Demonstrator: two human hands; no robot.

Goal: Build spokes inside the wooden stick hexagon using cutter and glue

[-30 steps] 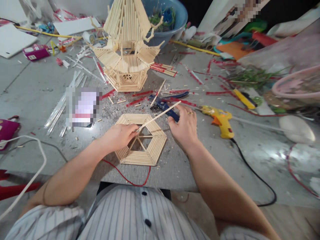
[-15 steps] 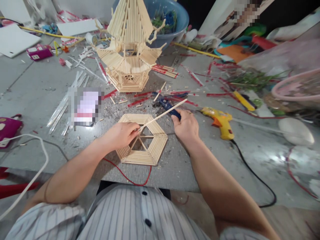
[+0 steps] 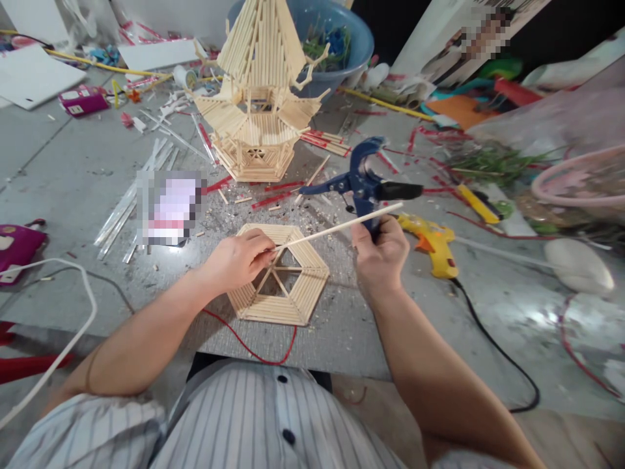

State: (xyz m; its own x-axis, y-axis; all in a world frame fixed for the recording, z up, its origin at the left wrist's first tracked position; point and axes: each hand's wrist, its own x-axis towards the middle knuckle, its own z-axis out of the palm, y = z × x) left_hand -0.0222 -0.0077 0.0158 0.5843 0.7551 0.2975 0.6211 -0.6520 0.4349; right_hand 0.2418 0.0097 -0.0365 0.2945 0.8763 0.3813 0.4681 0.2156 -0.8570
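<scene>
My left hand (image 3: 244, 259) pinches one end of a thin wooden stick (image 3: 336, 228), which slants up to the right. Under that hand lies a flat hexagonal frame (image 3: 312, 286) built from rows of sticks, with crossing spokes in its open middle. My right hand (image 3: 383, 251) is wrapped round a handle of dark blue cutting pliers (image 3: 364, 176), raised above the table with the jaws spread. The stick's free end passes close by my right hand; whether they touch I cannot tell. Behind the frame stands a tiered pagoda model (image 3: 258, 124) of similar sticks.
To the right lies a yellow glue gun (image 3: 434, 244) with a black cord. A phone (image 3: 172, 207) rests at the left beside clear glue sticks (image 3: 134, 195). Red wrapper strips and stick offcuts are scattered ahead. A blue basin (image 3: 336, 39) stands behind the pagoda.
My right hand has lifted the pliers off the table and moved slightly right, so their jaws now show spread. The stick's free end has swung to the right; my left hand stays nearly in place.
</scene>
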